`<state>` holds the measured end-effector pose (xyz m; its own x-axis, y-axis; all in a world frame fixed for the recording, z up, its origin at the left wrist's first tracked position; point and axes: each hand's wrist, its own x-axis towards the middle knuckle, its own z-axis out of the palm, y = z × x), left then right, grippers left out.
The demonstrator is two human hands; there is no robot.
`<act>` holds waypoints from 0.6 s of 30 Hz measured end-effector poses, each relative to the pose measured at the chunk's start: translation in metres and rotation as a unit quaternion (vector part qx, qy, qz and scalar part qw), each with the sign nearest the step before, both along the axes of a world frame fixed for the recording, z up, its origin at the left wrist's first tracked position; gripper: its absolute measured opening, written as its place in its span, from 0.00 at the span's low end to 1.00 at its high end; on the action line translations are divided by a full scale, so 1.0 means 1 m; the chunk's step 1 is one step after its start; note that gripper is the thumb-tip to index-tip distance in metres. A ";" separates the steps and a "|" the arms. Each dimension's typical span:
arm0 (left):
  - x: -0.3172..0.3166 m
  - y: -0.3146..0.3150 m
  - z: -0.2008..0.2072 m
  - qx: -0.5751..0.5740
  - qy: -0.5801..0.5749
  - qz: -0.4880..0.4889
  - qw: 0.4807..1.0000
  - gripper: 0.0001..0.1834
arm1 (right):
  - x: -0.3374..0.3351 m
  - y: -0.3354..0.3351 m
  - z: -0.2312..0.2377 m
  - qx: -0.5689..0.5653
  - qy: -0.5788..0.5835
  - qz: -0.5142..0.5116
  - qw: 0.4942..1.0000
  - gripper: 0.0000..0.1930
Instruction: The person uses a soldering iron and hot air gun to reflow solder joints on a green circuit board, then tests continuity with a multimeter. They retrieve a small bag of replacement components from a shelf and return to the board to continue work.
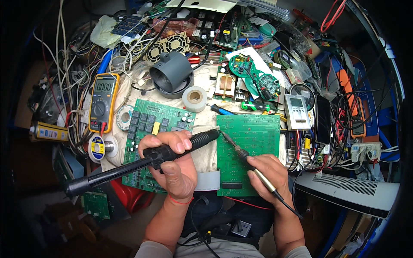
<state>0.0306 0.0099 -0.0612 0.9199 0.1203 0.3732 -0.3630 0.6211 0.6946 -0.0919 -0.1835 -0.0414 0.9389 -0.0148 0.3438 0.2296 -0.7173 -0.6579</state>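
Observation:
My left hand [174, 165] is closed around a black solder sucker [114, 174] with a ribbed front section; its nozzle end points to the upper right, at the upper left of a green circuit board [254, 142]. My right hand [269, 174] grips a soldering iron [264, 179] like a pen. The iron's tip meets the same spot on this board, close to the sucker's nozzle. Solder joints cover the board's upward face. Behind my left hand lies a second green board [144, 112] with dark relays, partly hidden by hand and tool. A grey ribbon cable [208, 181] runs between the boards.
At left are a yellow multimeter [103, 103] and a solder spool [97, 147]. A tape roll [194, 99] and a grey cylindrical housing [171, 71] stand beyond the boards. A small white tester [297, 112] and a phone [323, 119] sit right. Tangled wires and electronics crowd the back.

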 end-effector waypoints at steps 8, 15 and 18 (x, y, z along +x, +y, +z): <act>0.002 0.000 0.000 0.010 -0.014 -0.024 1.000 0.29 | 0.000 0.000 0.000 0.011 0.001 -0.001 1.000 0.21; 0.004 -0.002 0.001 0.003 -0.008 -0.041 0.999 0.27 | 0.000 0.000 -0.001 0.011 0.001 -0.003 1.000 0.22; 0.006 -0.002 0.001 0.003 -0.006 -0.048 0.999 0.27 | 0.000 0.000 -0.002 0.015 0.000 -0.003 1.000 0.22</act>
<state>0.0363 0.0084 -0.0604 0.9225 0.0298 0.3848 -0.3104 0.6496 0.6940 -0.0917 -0.1837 -0.0429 0.9385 -0.0315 0.3439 0.2254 -0.6986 -0.6791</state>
